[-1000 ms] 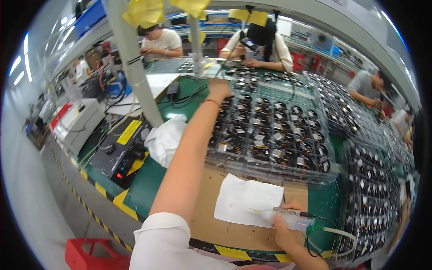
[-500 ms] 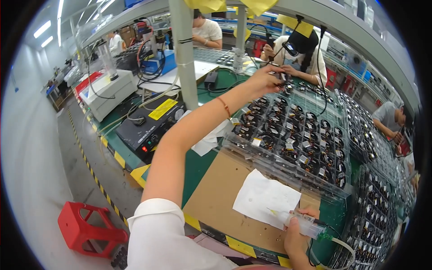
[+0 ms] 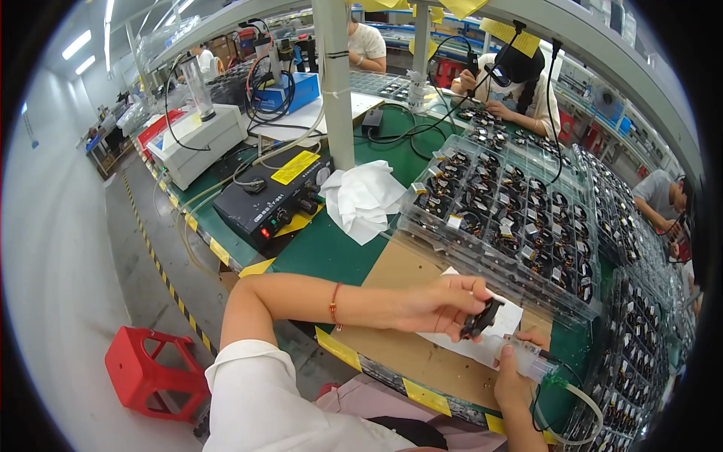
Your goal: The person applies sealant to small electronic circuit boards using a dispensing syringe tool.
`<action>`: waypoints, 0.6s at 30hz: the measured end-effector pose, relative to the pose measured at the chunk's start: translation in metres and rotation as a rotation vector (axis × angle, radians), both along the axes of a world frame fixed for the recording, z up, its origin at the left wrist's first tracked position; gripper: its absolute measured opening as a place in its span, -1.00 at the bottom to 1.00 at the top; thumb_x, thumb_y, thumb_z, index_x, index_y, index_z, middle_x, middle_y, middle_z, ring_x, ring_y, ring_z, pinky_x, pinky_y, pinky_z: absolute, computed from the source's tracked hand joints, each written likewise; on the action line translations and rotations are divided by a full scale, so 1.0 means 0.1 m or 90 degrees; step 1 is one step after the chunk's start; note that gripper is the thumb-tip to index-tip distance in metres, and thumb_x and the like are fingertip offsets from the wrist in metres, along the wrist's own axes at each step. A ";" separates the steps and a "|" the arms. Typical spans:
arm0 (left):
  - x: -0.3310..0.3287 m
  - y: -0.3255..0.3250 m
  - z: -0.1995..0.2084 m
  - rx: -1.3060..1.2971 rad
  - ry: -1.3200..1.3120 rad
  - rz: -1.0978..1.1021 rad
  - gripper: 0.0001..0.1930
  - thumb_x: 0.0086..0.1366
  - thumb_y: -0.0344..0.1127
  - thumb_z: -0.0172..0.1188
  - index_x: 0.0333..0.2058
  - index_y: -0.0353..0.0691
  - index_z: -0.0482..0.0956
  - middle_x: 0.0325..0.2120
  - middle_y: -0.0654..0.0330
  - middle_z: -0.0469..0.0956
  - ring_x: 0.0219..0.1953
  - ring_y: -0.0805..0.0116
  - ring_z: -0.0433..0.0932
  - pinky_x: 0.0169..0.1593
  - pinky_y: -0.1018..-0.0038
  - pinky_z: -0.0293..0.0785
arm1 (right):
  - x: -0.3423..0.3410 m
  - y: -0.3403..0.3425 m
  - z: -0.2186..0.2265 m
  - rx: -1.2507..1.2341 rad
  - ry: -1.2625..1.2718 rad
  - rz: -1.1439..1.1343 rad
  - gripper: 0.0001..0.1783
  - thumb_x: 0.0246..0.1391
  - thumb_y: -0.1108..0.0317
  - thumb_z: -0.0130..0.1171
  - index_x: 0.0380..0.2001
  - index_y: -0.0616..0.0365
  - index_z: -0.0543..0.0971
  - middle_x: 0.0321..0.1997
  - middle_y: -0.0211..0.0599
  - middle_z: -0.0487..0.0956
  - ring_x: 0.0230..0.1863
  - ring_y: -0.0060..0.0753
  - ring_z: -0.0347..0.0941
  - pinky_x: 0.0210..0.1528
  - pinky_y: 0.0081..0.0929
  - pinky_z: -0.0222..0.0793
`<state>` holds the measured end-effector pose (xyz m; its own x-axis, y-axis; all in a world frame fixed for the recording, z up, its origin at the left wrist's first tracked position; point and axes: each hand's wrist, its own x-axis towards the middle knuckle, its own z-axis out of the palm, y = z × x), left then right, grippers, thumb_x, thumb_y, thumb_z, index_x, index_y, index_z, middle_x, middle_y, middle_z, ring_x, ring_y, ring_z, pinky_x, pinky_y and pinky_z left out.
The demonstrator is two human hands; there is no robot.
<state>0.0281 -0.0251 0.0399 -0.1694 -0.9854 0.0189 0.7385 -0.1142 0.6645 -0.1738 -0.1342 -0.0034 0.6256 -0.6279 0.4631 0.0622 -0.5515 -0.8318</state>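
Observation:
Between the thumb and fingers of my left hand [image 3: 444, 305] is a small black part [image 3: 482, 319], rounded in outline, held over the white paper sheet [image 3: 510, 312]. My right hand [image 3: 514, 380] grips a clear dispensing syringe [image 3: 532, 363] at the lower right; a green fitting and a pale hose trail from its back end. The syringe's front end points toward the black part, and its tip is hidden behind my left hand and the part. Under the paper lies a brown cardboard sheet [image 3: 403, 270]. My left forearm crosses the cardboard from the left.
A clear compartment tray [image 3: 422, 235] full of black wired parts stands beyond the cardboard, with more trays [image 3: 629, 369] at right. A black control box [image 3: 267, 203], crumpled white cloth [image 3: 361, 197] and upright post [image 3: 334, 90] are at left. A co-worker [image 3: 520, 83] sits opposite.
My left hand has come back from the far side of the tray to the paper, bringing the black part. My right hand still holds the syringe. The view has shifted slightly.

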 end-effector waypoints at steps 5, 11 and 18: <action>-0.13 0.08 -0.25 0.041 0.016 -0.088 -0.85 0.14 -0.44 0.05 -0.31 -0.16 0.29 -0.30 0.07 0.45 -0.39 0.25 0.56 -0.55 0.56 0.51 | -0.04 -0.01 -0.06 -0.008 0.013 -0.015 -0.70 -0.03 0.41 0.06 -0.24 0.13 0.21 -0.41 -0.24 0.37 -0.59 -0.56 0.31 -0.57 -0.66 0.27; -0.22 0.21 -0.39 -0.008 -0.002 -0.100 -0.56 -0.03 -0.60 0.18 -0.18 -0.17 0.25 -0.22 0.10 0.40 -0.24 0.31 0.49 -0.29 0.51 0.47 | -0.05 0.03 0.05 0.019 -0.019 -0.004 -0.67 -0.06 0.33 0.08 -0.26 0.13 0.21 -0.39 -0.28 0.33 -0.56 -0.58 0.32 -0.58 -0.69 0.26; -0.20 0.27 -0.33 0.044 -0.030 -0.107 -0.43 -0.21 -0.63 0.33 -0.21 -0.16 0.25 -0.28 0.10 0.39 -0.27 0.32 0.45 -0.23 0.51 0.39 | -0.07 -0.02 0.28 -0.108 0.026 0.038 -0.65 -0.09 0.33 0.12 -0.26 0.14 0.25 -0.39 -0.22 0.38 -0.39 -0.48 0.34 -0.31 -0.56 0.26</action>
